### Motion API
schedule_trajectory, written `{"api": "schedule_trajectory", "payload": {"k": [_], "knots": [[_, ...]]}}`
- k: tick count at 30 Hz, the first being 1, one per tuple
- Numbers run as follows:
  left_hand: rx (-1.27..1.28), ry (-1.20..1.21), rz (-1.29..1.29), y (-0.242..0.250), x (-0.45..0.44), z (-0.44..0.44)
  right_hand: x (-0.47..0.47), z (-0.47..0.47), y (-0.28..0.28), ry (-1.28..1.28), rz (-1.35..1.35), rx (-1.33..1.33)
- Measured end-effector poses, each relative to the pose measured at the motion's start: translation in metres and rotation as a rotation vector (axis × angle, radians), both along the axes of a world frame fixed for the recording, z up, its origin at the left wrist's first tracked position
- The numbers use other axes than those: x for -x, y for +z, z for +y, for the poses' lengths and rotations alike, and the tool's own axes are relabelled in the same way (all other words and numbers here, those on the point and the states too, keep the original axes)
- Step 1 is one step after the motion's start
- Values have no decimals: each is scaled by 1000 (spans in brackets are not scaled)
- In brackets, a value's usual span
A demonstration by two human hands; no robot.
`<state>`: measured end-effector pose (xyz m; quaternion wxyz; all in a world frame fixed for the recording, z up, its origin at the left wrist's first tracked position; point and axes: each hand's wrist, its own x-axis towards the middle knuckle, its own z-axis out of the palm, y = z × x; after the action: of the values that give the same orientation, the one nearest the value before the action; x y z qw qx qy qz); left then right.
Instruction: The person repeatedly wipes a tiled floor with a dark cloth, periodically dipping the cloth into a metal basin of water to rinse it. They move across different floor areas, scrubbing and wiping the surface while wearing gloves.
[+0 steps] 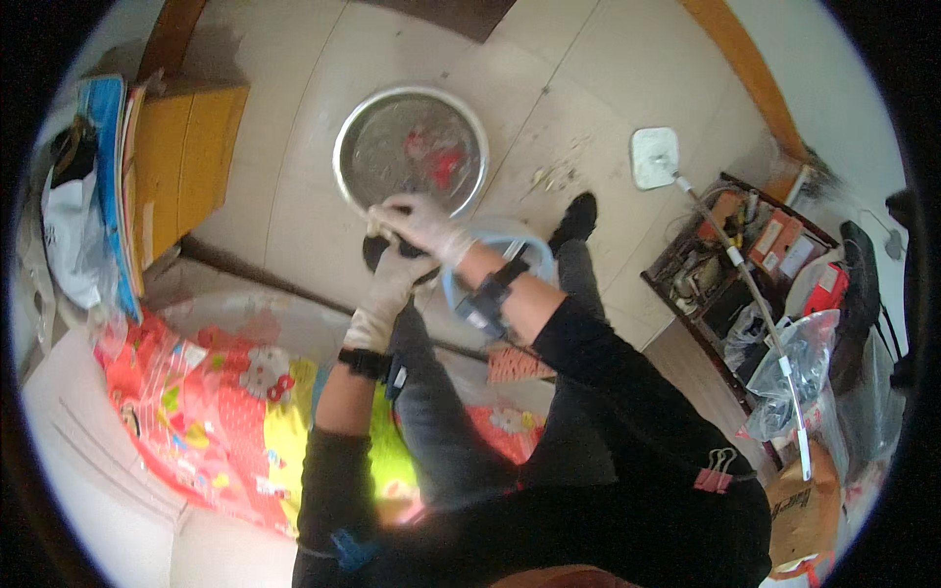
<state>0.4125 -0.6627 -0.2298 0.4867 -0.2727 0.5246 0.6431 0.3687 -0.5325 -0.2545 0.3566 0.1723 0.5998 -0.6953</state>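
Both my hands wear whitish gloves and meet just past my knees, at the near rim of a metal basin (367, 140). My right hand (426, 224) bends its fingers over the tips of my left hand (397, 283). Something small and pale may be between the fingertips, but blur hides what it is. Water fills the basin, with red pieces (445, 165) in its right half. Under my right forearm stands a light-blue plastic tub (545, 257), partly covered by the arm. A black shoe (373, 251) shows behind my left hand.
Pale scraps (555, 176) lie on the tiled floor (309, 162). A flat mop (654, 158) has its pole across a wooden box of odds and ends (698, 283) at right. Cartoon-print bedding (213, 419) lies at left, below a yellow cabinet (184, 169).
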Motion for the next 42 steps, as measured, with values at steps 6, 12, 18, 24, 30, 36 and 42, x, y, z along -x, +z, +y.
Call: {"api": "schedule_trajectory", "payload": {"k": [6,12,18,24,30,36,42], "knots": [[566,-604,488,-84,6,-11,36,-34,-16,1,100,-357],[660,-637,761,-170,-10,-23,50,-52,-57,38,46,-591],[638,-681,622,-122,18,-15,34,-44,-56,-196,-96,-384],[179,-76,142,-29,44,-23,5,1,-30,-461,-35,-281],[-311,779,-381,-14,24,-3,-47,85,-8,-525,144,-83],[-1591,2957,-2267,41,14,116,-89,206,53,-480,116,-84],[-1219,2625,-2811,137,3,286,-114,348,131,-439,514,-419]]}}
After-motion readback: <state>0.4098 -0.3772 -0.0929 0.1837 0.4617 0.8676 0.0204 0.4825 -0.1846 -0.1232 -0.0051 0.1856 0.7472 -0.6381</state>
